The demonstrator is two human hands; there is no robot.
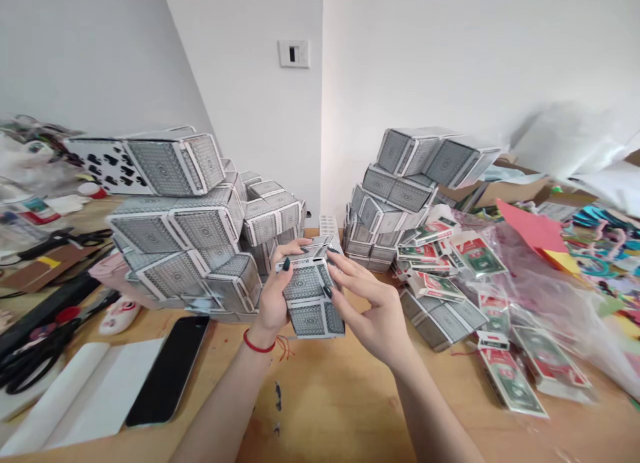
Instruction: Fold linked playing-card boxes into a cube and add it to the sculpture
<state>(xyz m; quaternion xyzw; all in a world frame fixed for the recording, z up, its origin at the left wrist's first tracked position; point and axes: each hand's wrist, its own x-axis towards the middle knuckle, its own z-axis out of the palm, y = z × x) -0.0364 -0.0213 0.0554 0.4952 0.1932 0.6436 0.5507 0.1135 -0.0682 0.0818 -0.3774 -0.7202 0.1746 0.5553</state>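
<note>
Both of my hands hold a small cube block (311,293) made of folded grey-patterned playing cards, just above the wooden table (330,396). My left hand (274,296) grips its left side, fingers curled over the top; a red thread is tied round that wrist. My right hand (367,303) pinches its right side and top edge with the fingertips. A big stack of the same card cubes (185,216) stands to the left, and a second stack (400,190) rises to the right.
A black phone (170,366) lies face up at the left beside white paper (80,396) and black scissors (35,353). Packs of red-and-green card boxes (475,296) and clear plastic bags (550,296) cover the right side. Coloured paper is at the far right.
</note>
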